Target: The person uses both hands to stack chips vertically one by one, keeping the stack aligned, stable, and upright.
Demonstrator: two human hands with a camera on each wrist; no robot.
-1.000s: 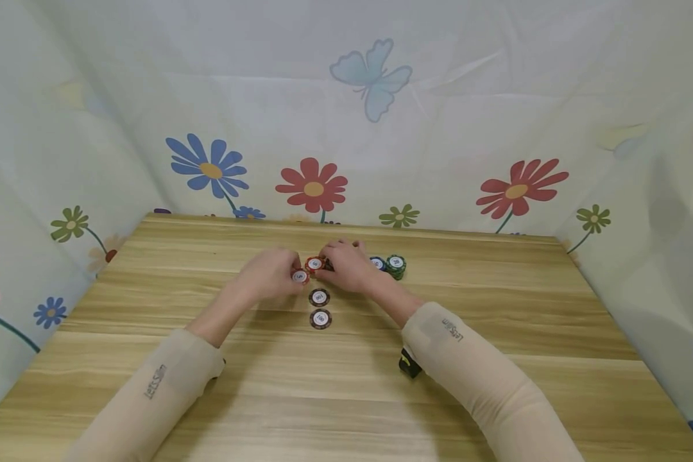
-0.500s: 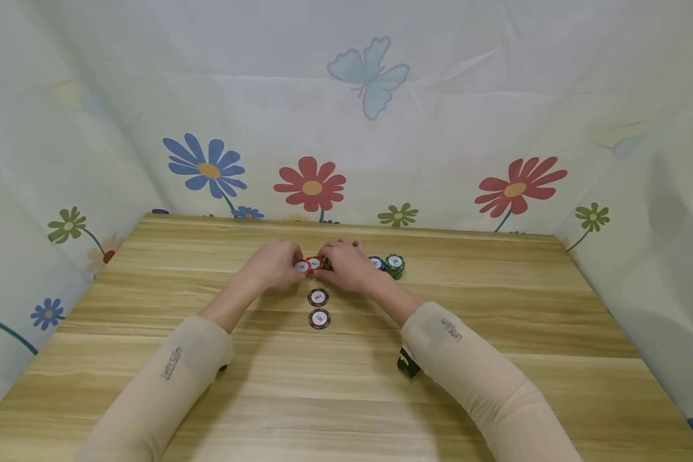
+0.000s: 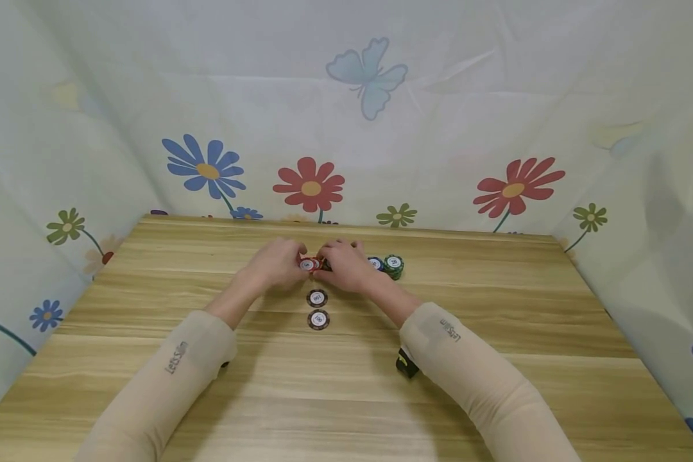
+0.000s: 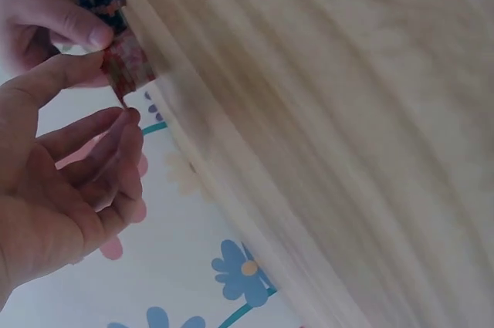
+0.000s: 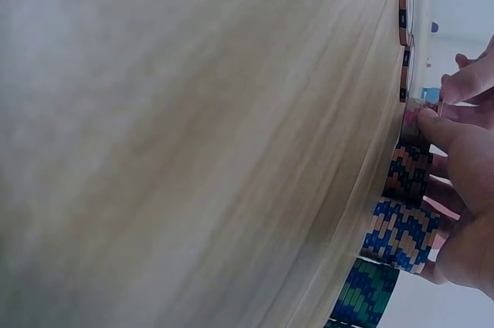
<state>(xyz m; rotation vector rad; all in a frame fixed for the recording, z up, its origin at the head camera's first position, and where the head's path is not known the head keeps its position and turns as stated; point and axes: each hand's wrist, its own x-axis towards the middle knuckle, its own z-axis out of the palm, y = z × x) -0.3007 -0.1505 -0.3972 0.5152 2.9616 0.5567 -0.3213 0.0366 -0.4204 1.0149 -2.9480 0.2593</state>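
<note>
In the head view, my left hand (image 3: pixel 278 264) pinches a red poker chip (image 3: pixel 307 265) between thumb and fingertips. That chip partly overlaps the top of a red poker chip stack (image 4: pixel 133 65). My right hand (image 3: pixel 348 264) holds this stack, with the thumb on its near side and fingers on the far side. Under the right hand stands a black-and-orange chip stack (image 5: pixel 407 174), visible in the right wrist view. A blue chip stack (image 5: pixel 400 234) follows, then a green chip stack (image 5: pixel 364 293). In the left wrist view, the left hand's remaining fingers are loosely bent.
Two dark chips marked 100, one nearer (image 3: pixel 318 319) and one farther (image 3: pixel 317 298), lie flat in front of the hands. The wooden table (image 3: pixel 300 398) ends at a flowered cloth backdrop (image 3: pixel 439 128). A black wrist device (image 3: pixel 407 364) shows under the right sleeve.
My left hand has moved away from me and to the right, bringing its red chip over the red stack. My right hand has stayed in place.
</note>
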